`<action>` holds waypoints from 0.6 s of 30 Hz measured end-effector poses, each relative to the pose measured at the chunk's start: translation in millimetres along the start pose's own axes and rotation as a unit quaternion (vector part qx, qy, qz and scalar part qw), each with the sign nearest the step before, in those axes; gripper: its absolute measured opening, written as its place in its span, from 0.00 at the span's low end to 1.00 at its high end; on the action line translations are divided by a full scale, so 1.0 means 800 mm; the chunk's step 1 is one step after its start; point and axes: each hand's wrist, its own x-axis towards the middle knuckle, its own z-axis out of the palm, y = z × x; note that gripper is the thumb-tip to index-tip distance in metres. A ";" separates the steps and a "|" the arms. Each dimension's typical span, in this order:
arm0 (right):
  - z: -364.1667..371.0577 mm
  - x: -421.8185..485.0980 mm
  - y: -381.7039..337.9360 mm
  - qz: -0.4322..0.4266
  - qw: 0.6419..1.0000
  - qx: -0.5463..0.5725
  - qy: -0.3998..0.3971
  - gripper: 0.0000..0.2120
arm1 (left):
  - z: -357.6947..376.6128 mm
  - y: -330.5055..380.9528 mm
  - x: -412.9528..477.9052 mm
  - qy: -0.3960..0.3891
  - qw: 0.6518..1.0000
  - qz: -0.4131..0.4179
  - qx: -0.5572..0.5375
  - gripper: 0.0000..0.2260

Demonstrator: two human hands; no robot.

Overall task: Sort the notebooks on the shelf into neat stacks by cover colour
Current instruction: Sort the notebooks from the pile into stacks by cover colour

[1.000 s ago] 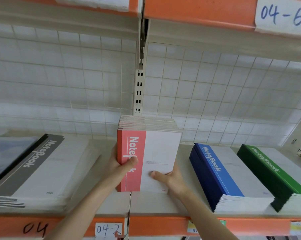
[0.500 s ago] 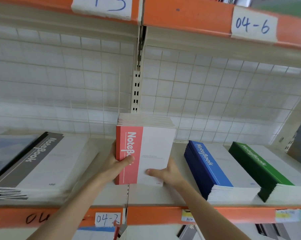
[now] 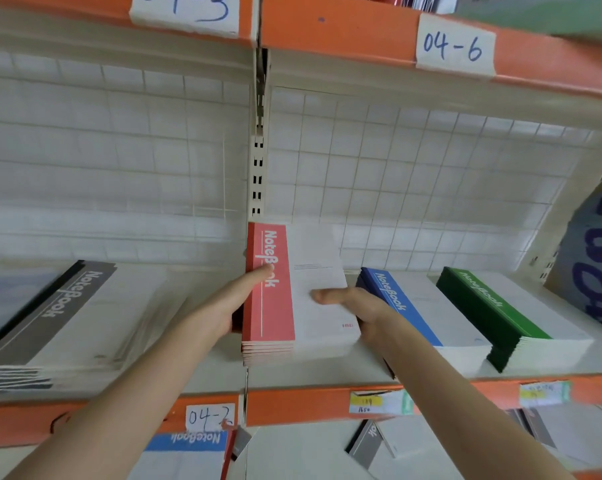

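left hand (image 3: pixel 220 311) clamping, thumb extended | right hand (image 3: pixel 360 306) clamping, thumb extended

The scene is lit brightly and evenly by diffuse light, and the white wire-grid back panel (image 3: pixel 431 168) is washed pale, most of all on the left. A soft shadow is thrown on the shelf (image 3: pixel 327 372) just beside the red notebook stack (image 3: pixel 268 306). The grey notebook stack (image 3: pixel 67 323) at the left and the price labels (image 3: pixel 543 393) at the near right are smeared by motion blur. The orange upper shelf edge (image 3: pixel 361 39) is bent by wide-angle distortion.
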 end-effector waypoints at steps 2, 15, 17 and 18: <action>-0.007 0.001 0.009 0.031 0.999 0.024 0.011 0.13 | 0.007 -0.010 -0.002 0.000 1.000 -0.021 -0.007 0.14; -0.028 0.007 0.036 0.095 0.994 0.050 0.031 0.21 | 0.037 -0.045 0.005 0.016 0.998 -0.061 0.021 0.14; -0.028 0.008 0.038 0.102 0.993 0.054 0.032 0.18 | 0.038 -0.047 0.007 0.013 0.997 -0.068 0.025 0.13; -0.028 0.009 0.038 0.105 0.992 0.055 0.035 0.16 | 0.039 -0.048 0.007 0.013 0.997 -0.072 0.027 0.13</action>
